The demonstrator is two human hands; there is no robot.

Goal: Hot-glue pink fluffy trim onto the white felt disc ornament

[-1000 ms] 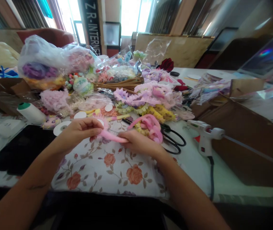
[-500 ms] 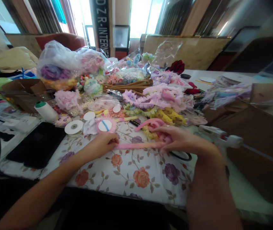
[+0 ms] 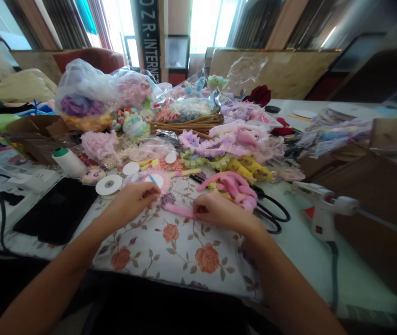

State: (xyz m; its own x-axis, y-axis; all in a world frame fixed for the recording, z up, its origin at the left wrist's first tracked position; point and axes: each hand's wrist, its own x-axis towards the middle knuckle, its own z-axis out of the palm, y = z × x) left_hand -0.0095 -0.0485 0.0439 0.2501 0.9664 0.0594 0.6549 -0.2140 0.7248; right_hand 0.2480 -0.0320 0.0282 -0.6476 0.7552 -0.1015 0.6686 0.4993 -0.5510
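Low over the flowered cloth, my right hand [image 3: 224, 211] pinches one end of a fuzzy pink chenille strip [image 3: 178, 211]. The strip's other end lies just right of my left hand [image 3: 130, 201], apart from its fingers. That hand is closed, with fingertips together in front of a pink ruffled roll [image 3: 165, 182] that has a white disc and blue mark; whatever is between them is hidden. Beyond my right hand sits a braided bundle of thick pink chenille [image 3: 236, 188], with black-handled scissors [image 3: 273, 211] to its right.
A white glue gun [image 3: 324, 204] rests at right beside a cardboard box [image 3: 376, 232]. On the left are a black phone or tablet [image 3: 55, 209], a power strip [image 3: 41, 180], a thread cone [image 3: 69, 162] and a ribbon spool [image 3: 109, 185]. Plush trims and bags [image 3: 83, 88] pile up behind.
My right hand has moved left along the pink strip, uncovering the braided bundle and scissors. My left hand has shifted slightly left and up, off the strip's end.
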